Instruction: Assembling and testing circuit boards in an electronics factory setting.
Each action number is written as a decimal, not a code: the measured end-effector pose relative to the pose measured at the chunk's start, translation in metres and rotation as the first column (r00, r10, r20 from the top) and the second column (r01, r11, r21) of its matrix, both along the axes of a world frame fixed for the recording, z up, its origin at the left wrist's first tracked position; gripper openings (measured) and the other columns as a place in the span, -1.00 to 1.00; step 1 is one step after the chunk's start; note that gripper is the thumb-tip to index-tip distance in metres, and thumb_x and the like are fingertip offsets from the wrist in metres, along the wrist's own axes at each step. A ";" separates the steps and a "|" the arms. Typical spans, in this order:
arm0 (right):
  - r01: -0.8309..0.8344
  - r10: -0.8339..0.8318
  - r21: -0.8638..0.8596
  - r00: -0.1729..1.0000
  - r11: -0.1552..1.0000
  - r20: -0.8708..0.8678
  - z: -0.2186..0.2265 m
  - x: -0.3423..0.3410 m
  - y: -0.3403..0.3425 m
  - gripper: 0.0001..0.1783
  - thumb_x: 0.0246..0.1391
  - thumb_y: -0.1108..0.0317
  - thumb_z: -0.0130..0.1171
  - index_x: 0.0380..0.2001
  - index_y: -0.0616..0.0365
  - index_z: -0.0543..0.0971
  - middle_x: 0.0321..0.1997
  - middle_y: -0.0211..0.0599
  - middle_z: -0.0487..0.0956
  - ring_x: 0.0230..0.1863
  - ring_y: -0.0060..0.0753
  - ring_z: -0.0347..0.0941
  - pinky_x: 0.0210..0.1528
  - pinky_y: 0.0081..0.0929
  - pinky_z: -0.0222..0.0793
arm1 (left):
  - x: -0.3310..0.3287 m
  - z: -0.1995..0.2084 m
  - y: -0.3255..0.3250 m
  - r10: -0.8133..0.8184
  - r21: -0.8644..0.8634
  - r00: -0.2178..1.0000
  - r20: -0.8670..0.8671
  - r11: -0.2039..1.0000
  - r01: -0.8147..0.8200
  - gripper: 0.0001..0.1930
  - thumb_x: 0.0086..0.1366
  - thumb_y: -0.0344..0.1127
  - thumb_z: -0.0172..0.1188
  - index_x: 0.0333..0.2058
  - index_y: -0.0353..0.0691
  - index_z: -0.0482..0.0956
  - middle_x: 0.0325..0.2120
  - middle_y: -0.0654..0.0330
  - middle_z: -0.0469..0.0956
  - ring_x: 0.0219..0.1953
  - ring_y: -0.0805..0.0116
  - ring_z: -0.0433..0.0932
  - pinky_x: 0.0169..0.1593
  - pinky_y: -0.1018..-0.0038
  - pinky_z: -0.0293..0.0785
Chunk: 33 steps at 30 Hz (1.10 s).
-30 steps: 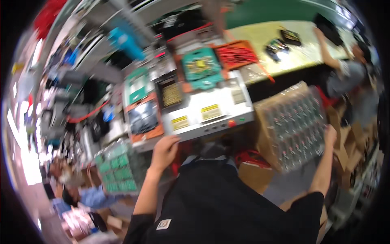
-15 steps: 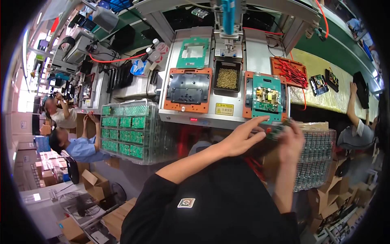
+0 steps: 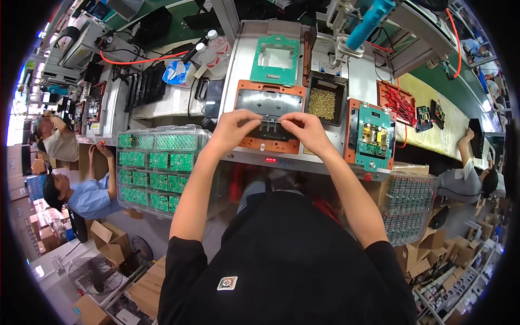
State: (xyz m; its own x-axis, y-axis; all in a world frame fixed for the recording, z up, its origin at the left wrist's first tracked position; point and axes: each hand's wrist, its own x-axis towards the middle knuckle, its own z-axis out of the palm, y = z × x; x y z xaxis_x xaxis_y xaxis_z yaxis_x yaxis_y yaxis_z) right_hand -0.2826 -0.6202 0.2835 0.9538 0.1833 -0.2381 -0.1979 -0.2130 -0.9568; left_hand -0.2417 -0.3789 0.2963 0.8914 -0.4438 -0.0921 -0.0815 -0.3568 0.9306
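Note:
Both my hands are over the black plastic housing (image 3: 271,101) that lies in the left orange fixture (image 3: 250,142). My left hand (image 3: 236,130) is closed, thumb and fingertips pinched at the housing's near left part. Opposite it, my right hand (image 3: 304,130) makes a similar pinch. A thin, small piece seems to span the gap between the fingertips, too small to name. In the right-hand fixture, a green frame (image 3: 385,113) surrounds a populated circuit board (image 3: 375,136). Behind the housing lies an empty green frame (image 3: 277,75).
A black bin of brass-coloured screws (image 3: 323,103) stands between the fixtures, below a blue screwdriver unit (image 3: 370,24). Clear trays of green boards (image 3: 157,168) stand at left, stacked boards (image 3: 409,203) at right. An orange tray (image 3: 397,103) holds red leads. Co-workers sit at both sides.
My hands have moved left from the right fixture to the black housing. The small circuit board they held at the right is out of them. The view has shifted too.

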 end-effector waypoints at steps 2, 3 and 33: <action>0.036 -0.029 -0.073 0.995 0.997 0.094 0.000 0.002 0.001 -0.78 0.11 0.35 0.23 -0.22 0.25 0.63 -0.37 -0.39 0.58 -0.44 -0.67 0.42 -0.35 -0.62 0.37 | 0.001 -0.005 0.002 -0.021 0.023 0.994 0.108 1.000 0.019 -0.85 0.21 -0.46 0.23 -0.25 -0.37 0.62 -0.29 0.12 0.64 -0.25 0.36 0.60 -0.12 0.49 0.50; 0.029 -0.022 -0.098 0.997 0.995 0.073 0.006 0.000 -0.002 -0.81 0.07 0.43 0.26 -0.22 0.22 0.64 -0.31 -0.45 0.59 -0.40 -0.69 0.39 -0.31 -0.65 0.37 | 0.000 -0.003 -0.001 -0.054 0.024 0.991 0.121 0.998 0.051 -0.86 0.21 -0.47 0.23 -0.25 -0.37 0.61 -0.28 0.12 0.64 -0.23 0.33 0.61 -0.11 0.48 0.50; 0.482 -0.503 0.206 0.862 0.852 0.065 -0.024 0.103 -0.029 -0.39 0.29 0.06 -0.03 0.15 0.43 0.37 -0.06 -0.11 0.59 0.00 -0.41 0.47 0.15 -0.49 0.23 | -0.042 0.014 -0.042 0.025 -0.532 0.754 -0.657 0.693 -0.487 -0.33 0.43 0.22 -0.26 -0.01 -0.39 0.42 -0.23 -0.06 0.56 -0.26 0.15 0.62 -0.19 0.33 0.63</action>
